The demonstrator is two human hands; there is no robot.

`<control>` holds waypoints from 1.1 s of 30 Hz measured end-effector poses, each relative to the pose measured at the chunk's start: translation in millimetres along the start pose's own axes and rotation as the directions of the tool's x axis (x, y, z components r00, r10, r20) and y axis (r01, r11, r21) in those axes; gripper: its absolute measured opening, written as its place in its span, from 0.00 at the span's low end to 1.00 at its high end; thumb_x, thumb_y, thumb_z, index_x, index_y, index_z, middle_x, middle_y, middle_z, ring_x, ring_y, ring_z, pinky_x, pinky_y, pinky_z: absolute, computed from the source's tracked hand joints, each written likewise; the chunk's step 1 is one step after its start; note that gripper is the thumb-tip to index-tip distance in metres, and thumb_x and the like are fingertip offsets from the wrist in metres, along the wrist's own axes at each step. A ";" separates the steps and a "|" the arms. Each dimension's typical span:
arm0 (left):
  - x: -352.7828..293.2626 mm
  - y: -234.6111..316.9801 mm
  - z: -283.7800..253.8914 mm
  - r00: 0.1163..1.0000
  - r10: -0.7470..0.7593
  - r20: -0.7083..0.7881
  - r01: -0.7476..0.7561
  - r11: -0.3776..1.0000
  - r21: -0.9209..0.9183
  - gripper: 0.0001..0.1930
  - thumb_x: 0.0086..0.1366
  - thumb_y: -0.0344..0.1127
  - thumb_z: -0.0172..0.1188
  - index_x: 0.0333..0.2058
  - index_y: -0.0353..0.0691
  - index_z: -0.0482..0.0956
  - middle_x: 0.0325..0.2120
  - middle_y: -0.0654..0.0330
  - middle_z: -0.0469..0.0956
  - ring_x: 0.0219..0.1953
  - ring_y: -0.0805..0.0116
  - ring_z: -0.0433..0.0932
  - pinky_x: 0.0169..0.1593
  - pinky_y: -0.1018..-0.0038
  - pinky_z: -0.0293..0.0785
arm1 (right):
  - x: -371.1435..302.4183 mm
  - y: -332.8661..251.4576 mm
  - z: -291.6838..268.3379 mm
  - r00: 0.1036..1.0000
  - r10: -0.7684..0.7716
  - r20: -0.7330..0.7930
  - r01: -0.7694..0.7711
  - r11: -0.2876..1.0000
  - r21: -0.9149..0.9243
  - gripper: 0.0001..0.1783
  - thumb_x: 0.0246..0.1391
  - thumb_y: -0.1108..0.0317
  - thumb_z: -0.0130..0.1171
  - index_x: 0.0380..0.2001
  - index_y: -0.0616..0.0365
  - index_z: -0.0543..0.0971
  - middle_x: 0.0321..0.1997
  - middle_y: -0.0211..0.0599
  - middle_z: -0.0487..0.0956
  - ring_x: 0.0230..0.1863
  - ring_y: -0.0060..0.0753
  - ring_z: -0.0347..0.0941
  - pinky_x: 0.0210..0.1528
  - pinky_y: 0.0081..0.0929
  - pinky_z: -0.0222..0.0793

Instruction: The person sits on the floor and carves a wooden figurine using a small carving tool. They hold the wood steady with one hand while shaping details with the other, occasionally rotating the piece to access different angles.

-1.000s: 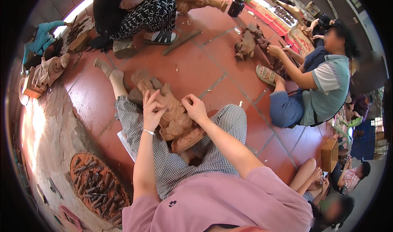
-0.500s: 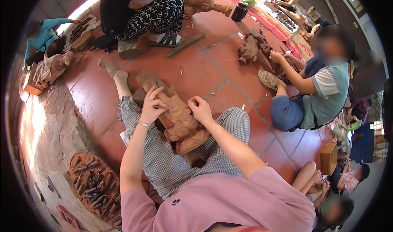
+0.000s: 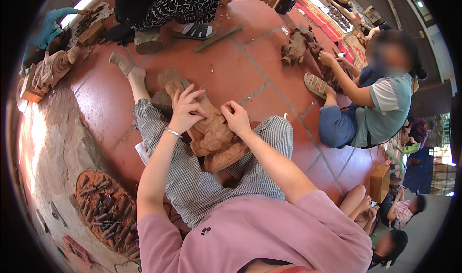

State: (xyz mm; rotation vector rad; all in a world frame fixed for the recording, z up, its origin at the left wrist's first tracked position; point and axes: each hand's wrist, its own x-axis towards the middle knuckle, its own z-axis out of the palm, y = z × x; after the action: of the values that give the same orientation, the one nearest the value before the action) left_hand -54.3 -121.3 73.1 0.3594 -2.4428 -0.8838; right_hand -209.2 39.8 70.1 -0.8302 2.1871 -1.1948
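A reddish-brown wood carving (image 3: 211,139) with rounded, deeply cut forms rests at a slant between my legs, its far end on a dark block (image 3: 162,101). Over its left side is my left hand (image 3: 186,113), thumb and forefinger pinched together and the other fingers raised and spread. At the carving's right edge my right hand (image 3: 236,120) is closed, fingertips pressed together near the wood. Whatever either pinch holds is too small or too hidden to make out. A silver bracelet (image 3: 174,133) circles my left wrist.
An oval bed of wood shavings (image 3: 79,196) holding several chisels (image 3: 108,215) lies at my lower left on a stone slab (image 3: 53,152). One co-worker (image 3: 385,99) sits at right near a rough carving (image 3: 296,47); another (image 3: 168,13) sits ahead beside a wooden strip (image 3: 219,45).
My left hand has shifted right over the carving, closer to my right hand. My right hand stays at the carving's edge. The whole view has tilted slightly.
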 end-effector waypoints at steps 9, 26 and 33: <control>-12.3 -22.0 -22.2 0.997 -0.065 0.051 0.071 0.990 -0.121 0.09 0.43 0.32 0.74 0.21 0.47 0.80 0.57 0.63 0.75 0.69 0.53 0.59 0.70 0.47 0.45 | -0.5 1.1 1.7 1.000 -0.018 0.012 0.018 0.999 0.041 0.18 0.56 0.54 0.59 0.38 0.58 0.80 0.31 0.45 0.82 0.36 0.45 0.80 0.41 0.37 0.73; -15.8 -10.9 -5.5 0.994 -0.089 -0.066 0.089 0.996 -0.011 0.09 0.42 0.32 0.75 0.21 0.46 0.81 0.59 0.63 0.74 0.70 0.52 0.58 0.70 0.47 0.44 | -0.8 -6.4 0.2 1.000 0.005 0.022 -0.005 1.000 0.006 0.17 0.57 0.54 0.59 0.37 0.58 0.80 0.33 0.46 0.82 0.38 0.46 0.80 0.42 0.37 0.72; -9.8 18.6 15.7 0.981 -0.071 -0.182 0.083 0.995 0.060 0.09 0.42 0.32 0.75 0.21 0.46 0.81 0.55 0.64 0.76 0.67 0.53 0.62 0.70 0.51 0.47 | -2.9 -2.8 -0.5 1.000 -0.020 -0.015 0.021 1.000 0.013 0.17 0.57 0.54 0.59 0.37 0.59 0.80 0.31 0.47 0.82 0.36 0.46 0.80 0.41 0.37 0.73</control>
State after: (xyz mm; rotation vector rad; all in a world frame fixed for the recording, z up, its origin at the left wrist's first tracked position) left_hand -56.1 -95.2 71.3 0.5382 -2.3091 -0.7671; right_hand -206.8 41.0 73.2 -0.8429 2.1853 -1.2277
